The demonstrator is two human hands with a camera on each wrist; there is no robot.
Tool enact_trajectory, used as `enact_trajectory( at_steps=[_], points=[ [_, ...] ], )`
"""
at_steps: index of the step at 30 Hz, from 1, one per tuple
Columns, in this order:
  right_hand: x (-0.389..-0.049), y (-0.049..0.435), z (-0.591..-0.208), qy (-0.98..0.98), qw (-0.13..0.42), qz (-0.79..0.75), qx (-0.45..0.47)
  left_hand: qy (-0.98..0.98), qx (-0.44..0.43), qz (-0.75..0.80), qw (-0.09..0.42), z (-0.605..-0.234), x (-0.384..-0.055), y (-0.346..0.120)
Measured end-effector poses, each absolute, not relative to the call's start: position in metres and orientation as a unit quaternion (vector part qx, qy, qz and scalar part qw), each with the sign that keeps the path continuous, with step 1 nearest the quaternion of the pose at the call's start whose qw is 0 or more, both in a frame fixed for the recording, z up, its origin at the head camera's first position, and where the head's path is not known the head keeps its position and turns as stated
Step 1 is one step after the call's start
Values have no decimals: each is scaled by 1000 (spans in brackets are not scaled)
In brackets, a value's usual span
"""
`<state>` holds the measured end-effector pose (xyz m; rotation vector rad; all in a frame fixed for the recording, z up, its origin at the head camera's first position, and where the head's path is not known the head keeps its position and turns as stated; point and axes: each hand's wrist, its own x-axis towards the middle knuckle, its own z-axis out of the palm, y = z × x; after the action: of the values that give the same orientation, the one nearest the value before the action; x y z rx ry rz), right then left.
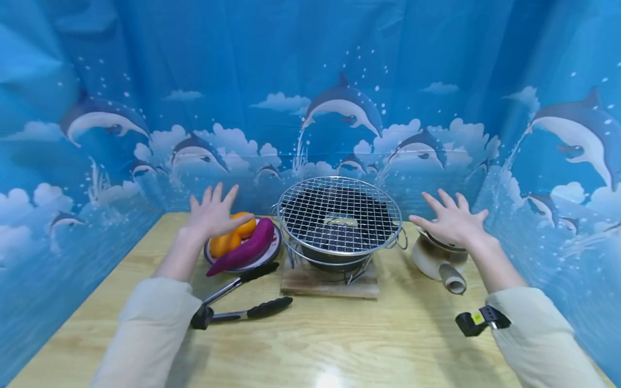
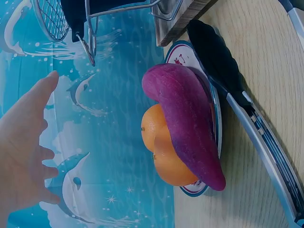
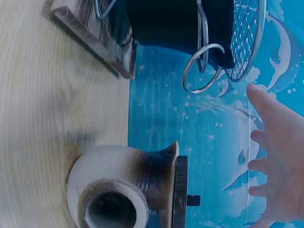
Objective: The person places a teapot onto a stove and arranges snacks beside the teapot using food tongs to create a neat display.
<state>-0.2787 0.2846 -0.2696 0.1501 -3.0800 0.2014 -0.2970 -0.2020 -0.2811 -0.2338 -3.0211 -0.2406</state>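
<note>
Left hand (image 1: pixel 209 214) splayed, released, near a sweet potato (image 1: pixel 249 248); right hand (image 1: pixel 453 221) likewise by a glazed pot (image 1: pixel 429 260); red plate marking (image 2: pixel 179 59) illegible from here.

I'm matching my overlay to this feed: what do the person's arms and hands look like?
Left hand and right hand are ungloved. Left sleeve and right sleeve are plain, pale beige, ending short of the hands. A black device with a yellow label sits at the right cuff; its print is too small to read.
</note>
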Motion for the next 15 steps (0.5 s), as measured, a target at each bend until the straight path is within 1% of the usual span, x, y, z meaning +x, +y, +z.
enact_trajectory(
  at_steps=[6, 15],
  points=[
    [-272, 283, -268, -993, 65, 74, 59, -994, -72, -64, 47, -278, -295, -202],
    [-255, 279, -266, -981, 137, 85, 106, -990, -95, -52, 86, -274, -288, -201]
  ],
)
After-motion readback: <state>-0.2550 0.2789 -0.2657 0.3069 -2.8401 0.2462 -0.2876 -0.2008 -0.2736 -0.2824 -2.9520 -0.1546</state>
